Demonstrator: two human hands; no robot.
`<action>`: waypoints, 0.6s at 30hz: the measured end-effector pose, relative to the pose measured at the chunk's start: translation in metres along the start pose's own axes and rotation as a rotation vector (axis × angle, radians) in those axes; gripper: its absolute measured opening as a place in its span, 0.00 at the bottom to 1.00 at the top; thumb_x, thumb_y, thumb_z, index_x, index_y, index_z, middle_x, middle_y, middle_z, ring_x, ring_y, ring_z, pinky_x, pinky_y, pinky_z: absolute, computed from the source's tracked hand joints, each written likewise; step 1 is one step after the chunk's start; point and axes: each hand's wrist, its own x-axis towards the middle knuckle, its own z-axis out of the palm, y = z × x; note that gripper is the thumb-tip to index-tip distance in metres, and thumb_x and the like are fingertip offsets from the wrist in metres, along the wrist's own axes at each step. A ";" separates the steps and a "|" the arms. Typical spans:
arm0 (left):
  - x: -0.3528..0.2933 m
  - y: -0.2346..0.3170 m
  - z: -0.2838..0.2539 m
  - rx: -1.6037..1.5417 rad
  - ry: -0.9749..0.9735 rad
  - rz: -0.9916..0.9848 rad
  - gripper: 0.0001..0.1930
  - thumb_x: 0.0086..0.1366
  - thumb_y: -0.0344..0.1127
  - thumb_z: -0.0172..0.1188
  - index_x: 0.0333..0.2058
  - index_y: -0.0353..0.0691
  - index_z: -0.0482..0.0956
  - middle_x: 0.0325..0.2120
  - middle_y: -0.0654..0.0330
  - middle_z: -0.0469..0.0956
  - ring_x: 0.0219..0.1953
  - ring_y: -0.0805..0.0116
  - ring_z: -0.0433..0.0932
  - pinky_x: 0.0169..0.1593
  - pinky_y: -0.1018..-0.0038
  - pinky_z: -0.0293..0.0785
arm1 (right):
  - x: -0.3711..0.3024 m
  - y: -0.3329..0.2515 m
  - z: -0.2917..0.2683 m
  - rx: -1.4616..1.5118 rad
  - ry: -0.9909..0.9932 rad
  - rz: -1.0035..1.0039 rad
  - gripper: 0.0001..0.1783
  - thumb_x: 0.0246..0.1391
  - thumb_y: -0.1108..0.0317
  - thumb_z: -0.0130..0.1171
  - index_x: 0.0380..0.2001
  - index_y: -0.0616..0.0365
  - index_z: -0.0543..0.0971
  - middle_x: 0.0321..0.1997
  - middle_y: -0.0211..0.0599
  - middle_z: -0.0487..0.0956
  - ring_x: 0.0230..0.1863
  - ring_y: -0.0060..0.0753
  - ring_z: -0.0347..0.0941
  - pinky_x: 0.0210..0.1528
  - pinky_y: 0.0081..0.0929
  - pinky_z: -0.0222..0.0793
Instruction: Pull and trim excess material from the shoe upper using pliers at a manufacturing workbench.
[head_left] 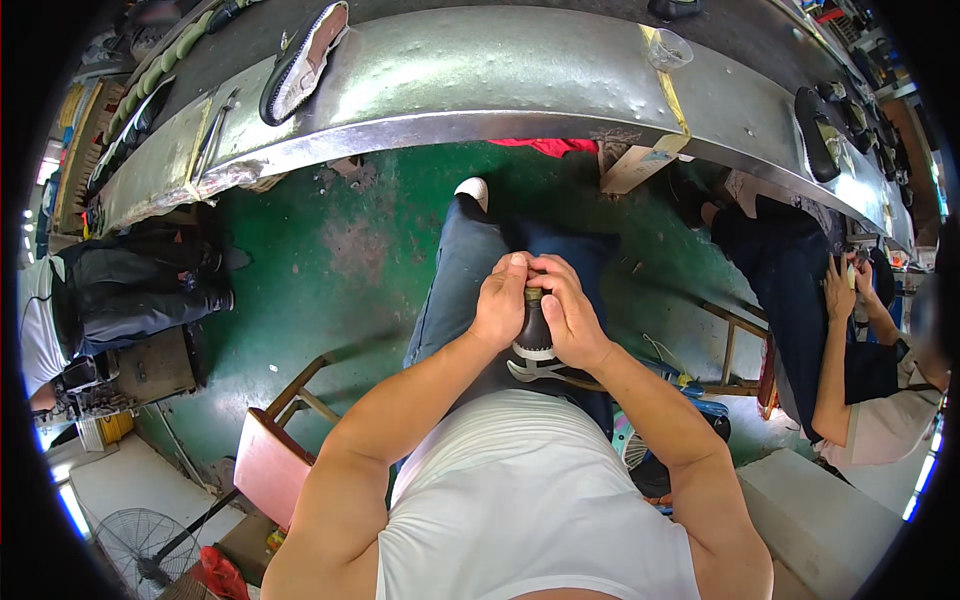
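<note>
A dark shoe with a pale stitched edge rests over my lap, held between both hands. My left hand is closed along its left side, thumb near the top. My right hand wraps the other side, its fingertips meeting the left ones over the far part. The fingers hide much of the shoe, and a yellowish band shows between them. Just below it, a metal tool with curved jaws lies on my lap, its handle running under my right wrist.
Ahead stands a metal-topped bench with a shoe, a clear plastic cup and dark shoes. A pink-seated stool and a fan are lower left. People sit at left and right.
</note>
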 end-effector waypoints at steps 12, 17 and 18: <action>0.005 -0.006 -0.011 -0.180 0.034 -0.122 0.24 0.78 0.52 0.38 0.48 0.38 0.74 0.40 0.58 0.78 0.41 0.72 0.77 0.47 0.74 0.76 | 0.029 -0.013 -0.027 -0.045 -0.383 -0.034 0.31 0.53 0.55 0.65 0.55 0.61 0.70 0.66 0.50 0.65 0.67 0.57 0.60 0.67 0.46 0.56; 0.005 0.008 -0.007 -0.276 -0.027 -0.189 0.25 0.78 0.51 0.39 0.45 0.34 0.77 0.44 0.59 0.74 0.45 0.71 0.72 0.53 0.74 0.67 | 0.040 -0.039 -0.043 -0.421 -0.550 -0.019 0.46 0.38 0.51 0.75 0.58 0.61 0.68 0.68 0.52 0.62 0.68 0.54 0.60 0.65 0.47 0.60; 0.007 0.008 -0.007 -0.293 -0.026 -0.205 0.23 0.77 0.49 0.41 0.46 0.33 0.76 0.46 0.58 0.74 0.48 0.68 0.72 0.55 0.73 0.67 | 0.041 -0.041 -0.041 -0.423 -0.550 -0.021 0.46 0.38 0.51 0.75 0.58 0.61 0.68 0.68 0.52 0.62 0.68 0.54 0.60 0.65 0.47 0.60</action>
